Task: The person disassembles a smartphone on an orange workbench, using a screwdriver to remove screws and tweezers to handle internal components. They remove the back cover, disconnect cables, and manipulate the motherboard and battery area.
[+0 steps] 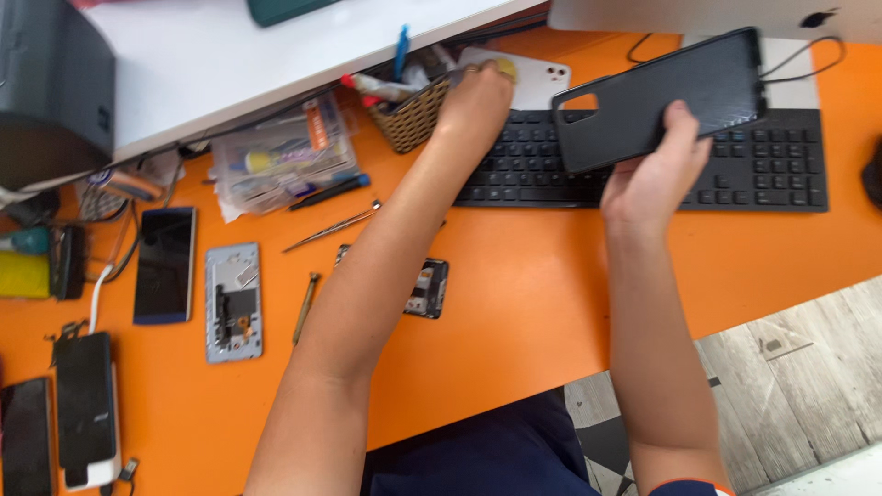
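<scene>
My right hand (654, 174) holds a black phone case (657, 96) up over the black keyboard (763, 165), its camera cutout at the left end. My left hand (476, 99) reaches far forward to a white phone (537, 78) lying behind the keyboard, next to a small wicker basket (412, 118) of tools; the fingers curl over the phone's left edge, with a small yellowish thing under the fingertips. My left forearm hides part of an opened phone body (430, 288) on the orange table (514, 303).
Left of my arm lie a silver phone frame (232, 301), a dark-screened phone (165, 264), tweezers (333, 227), a small screwdriver (306, 306) and a clear plastic parts box (285, 158). More phones (84, 404) sit at the left edge. A white shelf (239, 55) overhangs the back.
</scene>
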